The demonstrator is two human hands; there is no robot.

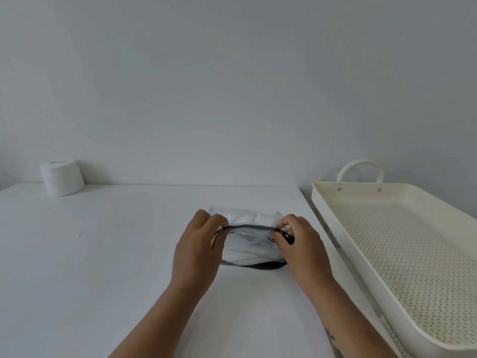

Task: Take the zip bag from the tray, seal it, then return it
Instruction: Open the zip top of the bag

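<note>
A clear zip bag (249, 245) with a dark strip along its mouth and white contents lies on the white table (103, 241), in front of me near the middle. My left hand (197, 245) pinches the left end of the dark strip. My right hand (300, 245) pinches the strip's right end. The strip is stretched between both hands, slightly lifted off the table. The cream perforated tray (402, 244) stands to the right of the bag with nothing in it.
A white paper roll (62, 178) stands at the far left of the table against the wall. The tray has a loop handle (360, 169) at its far end and sits beside the table's right edge.
</note>
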